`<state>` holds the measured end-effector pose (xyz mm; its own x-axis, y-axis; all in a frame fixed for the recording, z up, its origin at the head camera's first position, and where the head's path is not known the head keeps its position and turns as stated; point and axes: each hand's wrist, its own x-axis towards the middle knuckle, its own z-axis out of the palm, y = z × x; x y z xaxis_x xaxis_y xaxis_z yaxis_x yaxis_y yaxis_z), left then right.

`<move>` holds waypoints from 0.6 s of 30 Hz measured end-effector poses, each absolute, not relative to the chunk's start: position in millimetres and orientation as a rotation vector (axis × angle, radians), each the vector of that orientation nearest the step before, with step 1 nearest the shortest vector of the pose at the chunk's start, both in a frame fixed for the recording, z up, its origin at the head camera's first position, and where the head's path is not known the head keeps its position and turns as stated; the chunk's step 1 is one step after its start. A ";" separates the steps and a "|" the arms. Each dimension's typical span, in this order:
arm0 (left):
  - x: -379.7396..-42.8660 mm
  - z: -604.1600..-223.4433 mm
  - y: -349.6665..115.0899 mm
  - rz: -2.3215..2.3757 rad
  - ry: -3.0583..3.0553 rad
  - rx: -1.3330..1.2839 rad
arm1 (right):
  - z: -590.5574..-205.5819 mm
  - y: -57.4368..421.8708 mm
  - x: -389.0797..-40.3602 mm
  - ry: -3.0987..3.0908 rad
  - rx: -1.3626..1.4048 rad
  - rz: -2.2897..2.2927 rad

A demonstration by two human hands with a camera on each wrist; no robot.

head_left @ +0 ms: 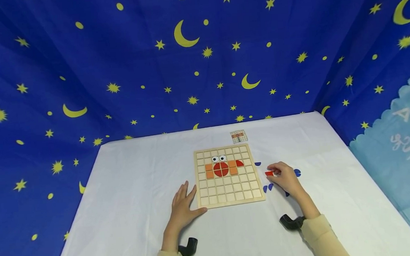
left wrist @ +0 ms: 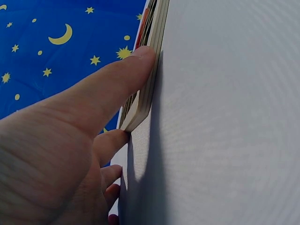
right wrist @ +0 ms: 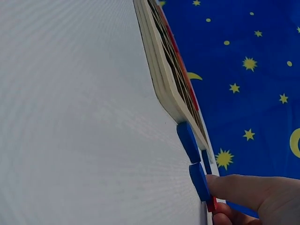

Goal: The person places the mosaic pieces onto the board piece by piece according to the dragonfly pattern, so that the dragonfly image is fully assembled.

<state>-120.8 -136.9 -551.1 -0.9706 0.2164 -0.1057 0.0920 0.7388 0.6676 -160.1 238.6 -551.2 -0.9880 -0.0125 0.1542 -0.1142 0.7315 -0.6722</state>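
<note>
One right hand (head_left: 286, 179) pinches one red piece (head_left: 269, 173) between thumb and fingers, a narrow grip, just off the right edge of the single grid board (head_left: 228, 188). One left hand (head_left: 182, 210) lies spread wide at the board's near left corner, thumb against the near edge, holding no piece. On the board sit two eye pieces (head_left: 215, 159), four orange squares (head_left: 209, 174), two on each side of four red quarters (head_left: 217, 172) set as a circle, and one more red quarter (head_left: 239, 163) to the right. Four blue pieces (head_left: 258, 164) lie apart on the table right of the board, two of them between the board's near right part and the right hand; a blue cluster (head_left: 297, 172) lies right of that hand, its count unclear. The right wrist partly covers the nearest blue piece. One picture card (head_left: 239, 136) lies beyond the far edge, and two black wrist mounts (head_left: 292, 221) stand near, before a starry blue curtain (head_left: 187, 66)
</note>
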 end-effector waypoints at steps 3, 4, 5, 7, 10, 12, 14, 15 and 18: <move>-120.3 -550.5 -136.4 1.050 2.754 0.243 | -551.7 239.0 -159.4 -2.774 0.107 1.106; -120.0 -550.1 -136.3 1.051 2.753 0.244 | -552.0 239.3 -159.5 -2.766 0.105 1.108; -119.7 -549.7 -136.1 1.052 2.756 0.253 | -552.1 239.4 -159.7 -2.760 0.102 1.107; -119.2 -548.8 -135.8 1.052 2.758 0.261 | -552.3 239.8 -160.5 -2.743 0.089 1.111; -118.8 -547.5 -135.4 1.053 2.766 0.264 | -552.8 240.3 -161.9 -2.708 0.072 1.115; -119.0 -546.8 -135.0 1.046 2.769 0.261 | -552.8 240.5 -162.1 -2.681 0.066 1.117; -119.3 -546.5 -134.8 1.035 2.767 0.251 | -552.3 240.4 -161.6 -2.666 0.071 1.108; -119.6 -546.4 -134.8 1.030 2.765 0.247 | -551.6 240.3 -160.9 -2.667 0.076 1.110; -120.6 -546.3 -134.9 1.027 2.762 0.251 | -549.5 240.5 -159.6 -2.691 0.098 1.115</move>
<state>-120.6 -134.9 -546.3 -0.9689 0.2206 -0.1122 0.0936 0.7464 0.6589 -159.6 240.5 -549.5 -0.9720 0.0248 0.2336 -0.1476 0.7089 -0.6896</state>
